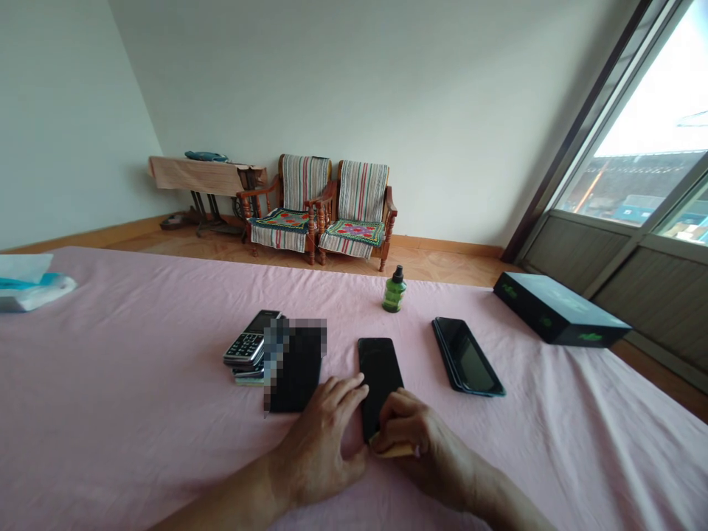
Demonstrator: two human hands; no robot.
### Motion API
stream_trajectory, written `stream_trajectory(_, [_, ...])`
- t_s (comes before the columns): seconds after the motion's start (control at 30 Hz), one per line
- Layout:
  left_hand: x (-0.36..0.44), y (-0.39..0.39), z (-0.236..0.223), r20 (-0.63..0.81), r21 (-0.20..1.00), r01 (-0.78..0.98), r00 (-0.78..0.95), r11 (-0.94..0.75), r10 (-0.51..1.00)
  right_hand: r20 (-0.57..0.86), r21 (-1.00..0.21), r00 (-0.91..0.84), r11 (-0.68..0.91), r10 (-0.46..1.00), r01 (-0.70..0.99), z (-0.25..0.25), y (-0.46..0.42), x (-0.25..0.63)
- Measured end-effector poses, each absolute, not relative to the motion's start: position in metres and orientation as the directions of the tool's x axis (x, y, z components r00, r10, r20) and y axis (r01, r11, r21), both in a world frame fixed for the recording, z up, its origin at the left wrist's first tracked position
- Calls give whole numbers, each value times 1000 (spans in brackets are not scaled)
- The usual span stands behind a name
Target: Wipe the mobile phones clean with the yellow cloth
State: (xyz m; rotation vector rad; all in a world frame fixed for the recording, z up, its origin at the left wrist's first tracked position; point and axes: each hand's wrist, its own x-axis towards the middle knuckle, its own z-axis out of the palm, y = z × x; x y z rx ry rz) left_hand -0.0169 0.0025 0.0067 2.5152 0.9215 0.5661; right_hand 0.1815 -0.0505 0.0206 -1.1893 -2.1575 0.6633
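A black smartphone (377, 365) lies flat on the pink cloth in front of me. My left hand (326, 435) rests along its left edge, fingers stretched out and thumb near the lower corner. Over the phone's lower right part, my right hand (414, 439) is closed on a small yellowish cloth (395, 450), pressed against the phone's lower end. Most of that cloth is hidden by my fingers. Just left of the phone lies a flat black item (299, 369), partly blurred out. Beside it a keypad phone (251, 339) tops a small stack.
A green spray bottle (394, 291) stands beyond the phone. Tablet-like devices (467, 358) lie stacked to the right, with a black box (558, 310) farther off. A tissue pack (33, 284) sits at far left. Two wooden chairs (357, 203) stand by the wall.
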Motion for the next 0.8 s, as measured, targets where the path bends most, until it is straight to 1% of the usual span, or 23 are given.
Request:
stream_trajectory(0.1, [-18, 2, 7, 228, 495, 509, 706, -704, 671, 241, -667, -455, 487, 857, 564, 22, -49, 181])
stream_trajectory(0.27, [-18, 1, 9, 206, 500, 514, 712, -697, 672, 163, -709, -417, 400, 894, 581, 23, -49, 205])
stream_trajectory(0.37, [-18, 2, 8, 224, 500, 507, 708, -702, 670, 200, -681, -422, 435, 884, 589, 18, -51, 199])
stream_trajectory(0.5, [-18, 3, 4, 250, 485, 491, 715, -724, 653, 285, -600, -453, 525, 845, 604, 14, -53, 178])
stream_trajectory(0.57, [-18, 3, 3, 250, 478, 494, 716, -726, 652, 277, -587, -462, 529, 843, 613, 16, -55, 178])
stream_trajectory(0.67, [-18, 4, 4, 241, 476, 507, 711, -719, 660, 204, -612, -440, 465, 874, 639, 25, -56, 194])
stream_trajectory(0.8, [-18, 4, 4, 242, 483, 505, 708, -716, 663, 128, -682, -371, 353, 920, 641, 35, -54, 217])
